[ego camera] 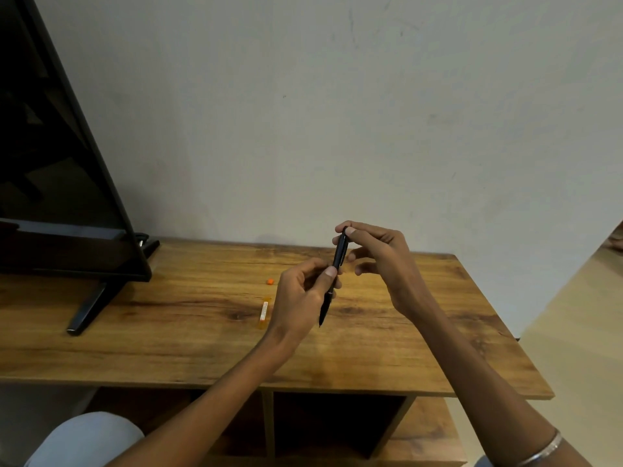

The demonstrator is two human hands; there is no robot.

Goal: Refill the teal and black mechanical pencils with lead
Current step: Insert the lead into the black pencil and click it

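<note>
Black pencil gripped in L hand, R hand pinching its top end.

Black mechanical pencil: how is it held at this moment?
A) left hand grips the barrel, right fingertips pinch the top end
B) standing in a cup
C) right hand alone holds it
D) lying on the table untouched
A: the left hand grips the black mechanical pencil mid-barrel while the right hand pinches its top end above the wooden table.
</note>
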